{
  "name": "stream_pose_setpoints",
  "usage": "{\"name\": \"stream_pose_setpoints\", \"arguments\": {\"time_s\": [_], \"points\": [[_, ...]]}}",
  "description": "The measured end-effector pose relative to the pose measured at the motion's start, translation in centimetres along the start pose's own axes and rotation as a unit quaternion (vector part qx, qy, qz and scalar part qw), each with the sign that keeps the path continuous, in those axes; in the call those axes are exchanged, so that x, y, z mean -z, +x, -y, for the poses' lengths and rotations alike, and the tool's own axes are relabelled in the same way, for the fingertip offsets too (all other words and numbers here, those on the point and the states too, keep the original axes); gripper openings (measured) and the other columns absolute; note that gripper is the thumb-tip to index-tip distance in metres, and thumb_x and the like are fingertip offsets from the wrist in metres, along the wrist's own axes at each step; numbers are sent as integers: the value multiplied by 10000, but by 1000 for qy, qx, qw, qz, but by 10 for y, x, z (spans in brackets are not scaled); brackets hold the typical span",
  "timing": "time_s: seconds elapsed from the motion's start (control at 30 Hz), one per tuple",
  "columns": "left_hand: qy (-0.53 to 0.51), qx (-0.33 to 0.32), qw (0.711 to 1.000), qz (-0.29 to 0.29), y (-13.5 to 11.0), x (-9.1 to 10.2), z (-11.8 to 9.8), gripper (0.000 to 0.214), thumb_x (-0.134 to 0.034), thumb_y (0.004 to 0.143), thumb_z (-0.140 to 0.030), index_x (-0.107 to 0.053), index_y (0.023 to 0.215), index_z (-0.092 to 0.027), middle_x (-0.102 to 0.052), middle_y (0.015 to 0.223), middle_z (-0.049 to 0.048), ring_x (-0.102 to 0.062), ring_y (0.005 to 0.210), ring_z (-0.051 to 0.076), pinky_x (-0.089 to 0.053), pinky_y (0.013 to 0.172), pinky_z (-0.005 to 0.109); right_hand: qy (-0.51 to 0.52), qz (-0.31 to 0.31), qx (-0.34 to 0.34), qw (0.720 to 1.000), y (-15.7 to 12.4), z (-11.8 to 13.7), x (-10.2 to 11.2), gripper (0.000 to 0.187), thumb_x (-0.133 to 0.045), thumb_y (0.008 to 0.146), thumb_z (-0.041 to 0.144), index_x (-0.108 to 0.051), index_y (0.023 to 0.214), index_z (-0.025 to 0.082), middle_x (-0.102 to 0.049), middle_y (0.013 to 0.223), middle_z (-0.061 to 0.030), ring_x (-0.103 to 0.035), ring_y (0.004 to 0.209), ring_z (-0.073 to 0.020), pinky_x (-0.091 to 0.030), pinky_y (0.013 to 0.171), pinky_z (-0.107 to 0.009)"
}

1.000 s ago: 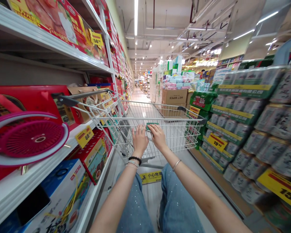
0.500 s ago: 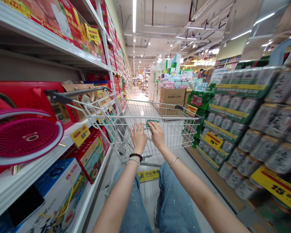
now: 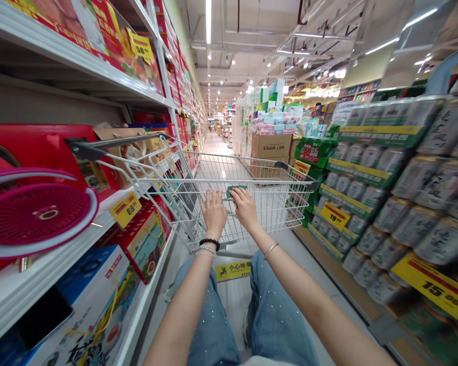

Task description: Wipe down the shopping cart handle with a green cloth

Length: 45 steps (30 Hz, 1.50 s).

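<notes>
A wire shopping cart (image 3: pixel 252 173) stands in a store aisle straight ahead of me, and I see nothing in its basket. My left hand (image 3: pixel 213 211) rests on the cart's handle bar with its fingers curled over it. My right hand (image 3: pixel 244 206) grips the same bar just beside it, over the green centre piece (image 3: pixel 234 189). The two hands sit close together, almost touching. My legs in blue jeans show below.
Shelves on the left carry red gift boxes (image 3: pixel 41 147), a pink fan (image 3: pixel 38 213) and a blue-white box (image 3: pixel 95 300). On the right stand stacked can packs (image 3: pixel 400 188) with yellow price tags. A "WET WIPES" carton (image 3: pixel 270 147) and pallet goods lie ahead. A yellow floor sticker (image 3: pixel 234 269) sits under the cart.
The cart and I have moved a little forward along the aisle; the shelves and can stacks slid slightly toward me. Both hands stay on the handle.
</notes>
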State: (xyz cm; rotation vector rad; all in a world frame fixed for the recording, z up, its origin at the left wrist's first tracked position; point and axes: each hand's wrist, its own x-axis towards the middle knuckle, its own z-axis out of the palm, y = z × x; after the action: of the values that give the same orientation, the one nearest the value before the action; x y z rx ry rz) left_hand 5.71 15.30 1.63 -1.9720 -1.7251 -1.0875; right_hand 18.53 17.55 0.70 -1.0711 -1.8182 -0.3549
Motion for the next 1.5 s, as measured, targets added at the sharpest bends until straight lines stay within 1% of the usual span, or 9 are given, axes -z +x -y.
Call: {"name": "stream_pose_setpoints", "arguments": {"time_s": [0.1,0.2,0.43,0.6,0.73,1.0,1.17,1.3,1.5], "points": [[-4,7,1000,8,0,2,2,622,-461,798,-84,-497,1411,-185,-485,1503,103,-261,1488,300,-149,1223,604,18,19,18,1000,-1,-4,13,529,-402,838,-17,-636,1263,194,-665,1274,-80,-536,1267,-216,-375,1152,-433],[-9,3,1000,7,-1,2,5,639,-463,788,-70,-488,1417,-180,-471,1512,110,-248,1494,300,-148,1220,615,12,-9,24,1000,0,-9,19,540,-389,852,-5,-624,1287,212,-649,1301,-76,-528,1287,-217,-362,1163,-439],[-26,-1,1000,13,0,2,17,650,-472,777,-68,-481,1416,-187,-471,1510,110,-244,1496,301,-160,1221,609,0,3,13,1000,-3,-12,4,566,-401,834,-13,-606,1308,218,-618,1364,-65,-458,1369,-224,-316,1188,-489],[-41,-6,999,8,2,4,23,651,-501,753,-72,-500,1395,-181,-486,1494,115,-261,1486,315,-179,1216,610,14,-9,2,1000,2,-7,10,585,-377,812,-39,-617,1290,197,-651,1298,-75,-531,1276,-208,-384,1147,-420],[-40,-3,999,1,3,7,25,659,-533,729,-91,-513,1382,-175,-507,1471,123,-276,1477,333,-188,1212,612,-12,-34,-9,999,5,-4,8,544,-391,849,-6,-617,1293,212,-625,1340,-68,-492,1322,-226,-333,1179,-450],[-33,8,999,11,1,13,30,663,-532,729,-101,-513,1388,-175,-496,1479,131,-268,1478,339,-194,1203,630,43,1,-18,999,-1,-6,8,584,-390,781,-37,-632,1259,193,-660,1269,-75,-537,1250,-219,-387,1131,-418],[-29,15,999,-1,0,14,34,665,-554,726,-119,-514,1387,-178,-497,1477,129,-278,1473,339,-190,1208,622,62,-40,-39,997,7,-9,11,632,-364,740,-56,-639,1251,197,-650,1282,-77,-538,1247,-212,-368,1147,-431],[-18,19,1000,10,0,19,36,650,-557,741,-143,-509,1389,-169,-494,1479,131,-279,1474,338,-192,1207,623,65,-11,-27,997,-2,-10,2,632,-376,739,-62,-639,1249,202,-627,1335,-72,-480,1331,-225,-313,1187,-478],[13,35,999,-26,-8,14,25,650,-515,768,-113,-470,1414,-159,-443,1521,135,-250,1492,309,-163,1230,576,91,-21,-7,996,-4,-22,5,688,-356,713,-70,-627,1271,227,-646,1288,-63,-523,1284,-204,-372,1159,-444]]}}
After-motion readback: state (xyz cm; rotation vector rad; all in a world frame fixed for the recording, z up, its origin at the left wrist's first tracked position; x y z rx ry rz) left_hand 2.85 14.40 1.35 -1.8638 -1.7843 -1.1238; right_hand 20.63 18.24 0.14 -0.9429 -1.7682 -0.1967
